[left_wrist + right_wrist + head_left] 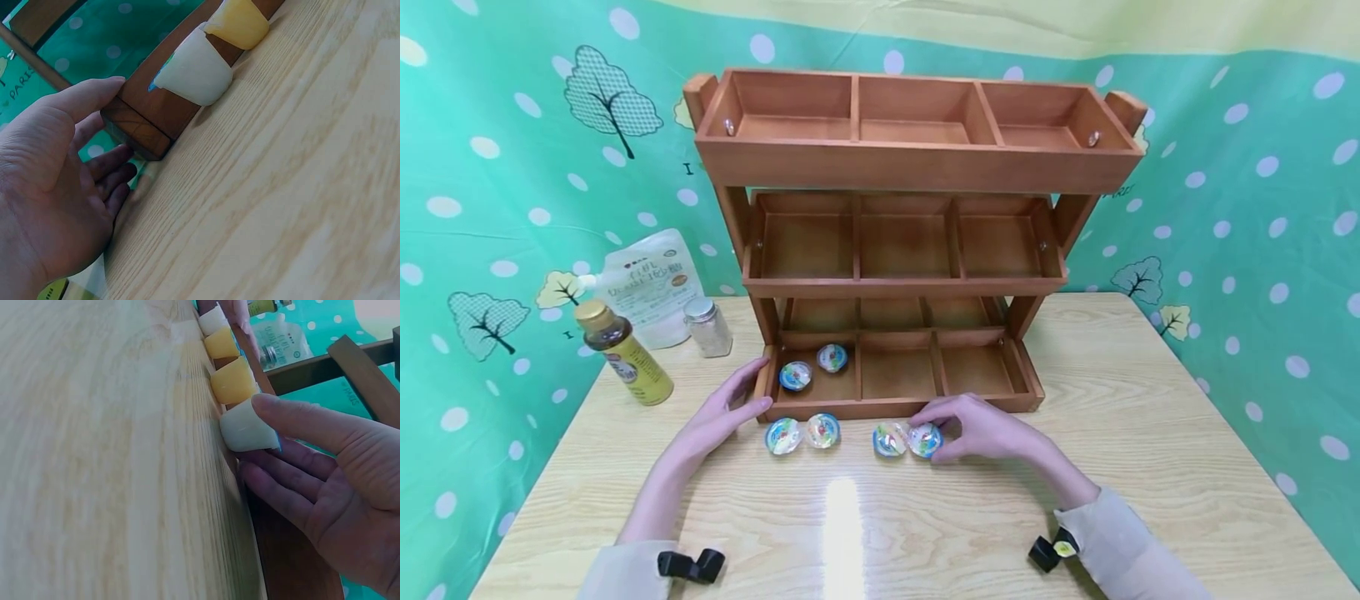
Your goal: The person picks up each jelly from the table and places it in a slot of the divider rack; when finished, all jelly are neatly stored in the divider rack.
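My right hand (981,429) pinches a small white jelly cup (247,428) with a printed lid, thumb on one side and fingers on the other. Right beside it stands a yellow jelly cup (890,439). At the lower left corner of a brown wooden rack (917,171), my left hand (722,414) rests with its fingers spread against the end of the bottom tray (820,410). Close to that hand, a white jelly cup (197,69) and a yellow one (240,24) lean at the tray's front. Two more cups (795,376) lie in the bottom left compartment.
The rack has three tiers, each split into three compartments. Left of it stand a yellow-labelled bottle (628,357), a glass jar (708,327) with a metal lid and a white pouch (651,287). A green dotted cloth (1247,192) hangs behind the wooden table (955,533).
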Demonstrator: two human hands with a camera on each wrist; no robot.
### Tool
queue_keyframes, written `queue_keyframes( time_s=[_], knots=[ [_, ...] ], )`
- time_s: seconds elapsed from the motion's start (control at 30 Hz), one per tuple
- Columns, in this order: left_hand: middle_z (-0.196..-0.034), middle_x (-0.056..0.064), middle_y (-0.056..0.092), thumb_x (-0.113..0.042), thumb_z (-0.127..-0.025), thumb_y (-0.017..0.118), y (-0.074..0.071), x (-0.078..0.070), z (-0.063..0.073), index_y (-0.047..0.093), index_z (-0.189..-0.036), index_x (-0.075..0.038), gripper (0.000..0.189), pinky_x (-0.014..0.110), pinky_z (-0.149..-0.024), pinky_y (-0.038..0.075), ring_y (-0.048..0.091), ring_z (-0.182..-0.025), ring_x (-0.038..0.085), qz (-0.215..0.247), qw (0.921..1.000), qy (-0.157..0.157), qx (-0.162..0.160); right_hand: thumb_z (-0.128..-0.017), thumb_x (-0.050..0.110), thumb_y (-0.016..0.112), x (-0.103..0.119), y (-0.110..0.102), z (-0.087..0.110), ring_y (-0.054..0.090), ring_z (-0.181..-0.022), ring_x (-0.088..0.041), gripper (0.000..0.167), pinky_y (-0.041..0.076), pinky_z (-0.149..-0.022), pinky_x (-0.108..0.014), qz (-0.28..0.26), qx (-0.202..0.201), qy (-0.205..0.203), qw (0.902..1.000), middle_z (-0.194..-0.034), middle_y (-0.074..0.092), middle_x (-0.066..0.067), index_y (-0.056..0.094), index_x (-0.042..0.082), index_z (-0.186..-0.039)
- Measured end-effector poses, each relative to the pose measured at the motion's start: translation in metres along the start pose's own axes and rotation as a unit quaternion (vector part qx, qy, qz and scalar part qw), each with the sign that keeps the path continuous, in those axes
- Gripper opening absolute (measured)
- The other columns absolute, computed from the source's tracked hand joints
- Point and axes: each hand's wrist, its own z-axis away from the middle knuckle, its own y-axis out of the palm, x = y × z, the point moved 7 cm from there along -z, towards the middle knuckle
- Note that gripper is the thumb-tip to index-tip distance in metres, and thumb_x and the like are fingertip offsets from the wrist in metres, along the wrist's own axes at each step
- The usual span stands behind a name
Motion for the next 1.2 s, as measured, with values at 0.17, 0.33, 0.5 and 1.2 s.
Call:
queue_keyframes(
  time_s=[0.17,0.33,0.5,1.2],
  knots=[
    [-0.174,0.012,0.016,-0.036,-0.103,0.063,-0.001,0.0,0.0,0.023,-0.165,-0.025,0.075,0.067,-0.128,0.012,0.01,-0.161,0.041,-0.003,1.0,-0.001,-0.004,-0.084,0.023,0.086,0.005,-0.006,0.001,0.065,-0.099,-0.003,0.046,0.061,-0.087,-0.028,-0.003,-0.002,-0.008,1.0,-0.124,0.072,0.005,0.073,0.022,-0.128],
    [-0.174,0.013,0.016,-0.035,-0.103,0.062,-0.001,0.0,-0.001,0.023,-0.165,-0.024,0.075,0.067,-0.127,0.012,0.011,-0.161,0.042,-0.015,0.9999,-0.002,-0.007,-0.084,0.018,0.086,0.013,-0.018,0.0,0.066,-0.1,-0.007,0.046,0.062,-0.09,-0.031,-0.032,-0.005,-0.031,0.999,-0.12,0.072,0.001,0.073,0.016,-0.128],
    [-0.173,0.015,0.017,-0.033,-0.103,0.062,0.0,-0.001,-0.001,0.023,-0.165,-0.023,0.074,0.067,-0.127,0.013,0.013,-0.16,0.043,-0.01,0.9999,0.004,-0.002,-0.085,0.015,0.085,0.017,-0.031,-0.004,0.066,-0.1,-0.009,0.045,0.063,-0.09,-0.03,-0.048,-0.015,-0.058,0.9971,-0.116,0.071,0.0,0.072,0.012,-0.128],
    [-0.173,0.014,0.016,-0.032,-0.104,0.061,-0.001,-0.002,-0.002,0.021,-0.166,-0.024,0.074,0.068,-0.127,0.014,0.014,-0.16,0.042,-0.008,0.9999,0.005,0.004,-0.084,0.025,0.087,0.006,-0.069,-0.071,0.069,-0.099,-0.017,0.045,0.061,-0.087,-0.027,-0.081,-0.086,0.033,0.9924,-0.116,0.075,-0.001,0.073,0.017,-0.126]
  ],
)
